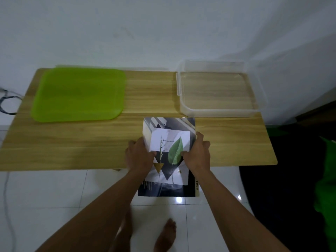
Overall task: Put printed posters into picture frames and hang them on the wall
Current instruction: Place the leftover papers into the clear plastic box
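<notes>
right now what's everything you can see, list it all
table: one, light wood, against the white wall
tray: one, green, back left of the table
container: one, clear plastic, nothing seen inside, back right of the table
poster: one, leaf print with a white sheet over its upper part, at the table's front edge, near end hanging past it
cable: one, dark, on the floor left of the table
green object: one, far right, too cut off to identify
left hand: holds the poster's left edge
right hand: holds its right edge
feet: bare, on white tiles
</notes>
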Demonstrator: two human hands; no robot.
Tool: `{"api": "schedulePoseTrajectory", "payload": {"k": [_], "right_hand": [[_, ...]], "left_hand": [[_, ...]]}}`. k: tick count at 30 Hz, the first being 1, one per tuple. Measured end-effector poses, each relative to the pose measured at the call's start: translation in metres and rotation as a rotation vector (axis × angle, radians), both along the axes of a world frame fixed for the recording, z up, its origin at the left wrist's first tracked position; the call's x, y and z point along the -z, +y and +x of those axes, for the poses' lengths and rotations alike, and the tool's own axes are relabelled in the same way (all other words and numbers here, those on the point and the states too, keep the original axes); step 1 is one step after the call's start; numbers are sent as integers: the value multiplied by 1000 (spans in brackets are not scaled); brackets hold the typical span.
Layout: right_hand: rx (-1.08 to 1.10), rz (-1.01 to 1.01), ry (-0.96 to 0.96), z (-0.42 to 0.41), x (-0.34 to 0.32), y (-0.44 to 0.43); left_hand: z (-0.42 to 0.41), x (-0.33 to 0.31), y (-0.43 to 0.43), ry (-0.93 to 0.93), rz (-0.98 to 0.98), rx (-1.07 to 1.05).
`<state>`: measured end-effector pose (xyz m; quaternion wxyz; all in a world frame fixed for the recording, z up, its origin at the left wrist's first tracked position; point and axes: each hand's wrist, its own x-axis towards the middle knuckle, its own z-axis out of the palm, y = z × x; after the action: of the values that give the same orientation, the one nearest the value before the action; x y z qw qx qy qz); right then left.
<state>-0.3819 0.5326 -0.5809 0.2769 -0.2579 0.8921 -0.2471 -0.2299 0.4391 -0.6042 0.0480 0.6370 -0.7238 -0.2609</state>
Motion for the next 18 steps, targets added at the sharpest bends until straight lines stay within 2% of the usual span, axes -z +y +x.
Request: {"api": "schedulePoseTrajectory", "payload": {"k": [7, 13, 18], "right_hand": [[96, 112, -31, 6, 1, -12], [141, -10, -103, 8, -3, -22], [219, -32, -218, 4, -6, -23]], "left_hand": [[8, -1, -3, 20, 7, 33], [15, -1, -5, 36, 17, 39], [19, 0, -10, 60, 34, 40]]}}
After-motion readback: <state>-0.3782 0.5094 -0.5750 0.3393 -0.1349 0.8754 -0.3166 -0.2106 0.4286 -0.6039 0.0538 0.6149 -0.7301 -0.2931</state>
